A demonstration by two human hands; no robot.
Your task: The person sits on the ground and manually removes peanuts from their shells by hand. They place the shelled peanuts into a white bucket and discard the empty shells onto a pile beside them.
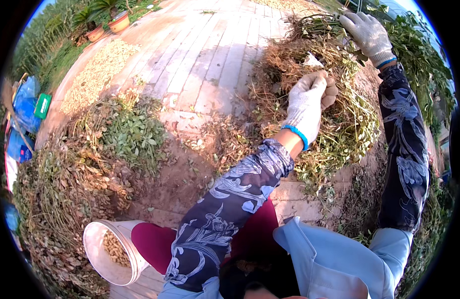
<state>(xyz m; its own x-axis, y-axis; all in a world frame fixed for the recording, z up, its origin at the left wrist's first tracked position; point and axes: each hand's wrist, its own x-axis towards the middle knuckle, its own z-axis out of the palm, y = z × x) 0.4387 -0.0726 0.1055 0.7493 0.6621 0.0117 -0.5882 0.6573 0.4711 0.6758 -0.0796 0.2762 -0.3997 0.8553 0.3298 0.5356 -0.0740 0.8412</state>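
My left hand (308, 101), in a white knitted glove with a blue cuff, reaches over a heap of pulled peanut plants (349, 130). Its fingers are curled; whether a stem or pod is between them cannot be told. Farther right and up, my right hand (366, 35), gloved too, is at the stems and leaves on the heap's far edge, with its fingers partly bent; its grip is unclear. Brown roots (278, 63) lie to the left of my hands. A white plastic bucket (134, 258) with peanuts (116, 248) in its bottom leans by my knee, tilted.
A large pile of dried plants (65, 187) stands at the left, with greener leaves (134, 134) beside it. Peanuts (99, 74) are spread on the paving behind. Flowerpots (119, 23) and blue bags (25, 104) stand farther off. Leafy plants (417, 48) rise at the right.
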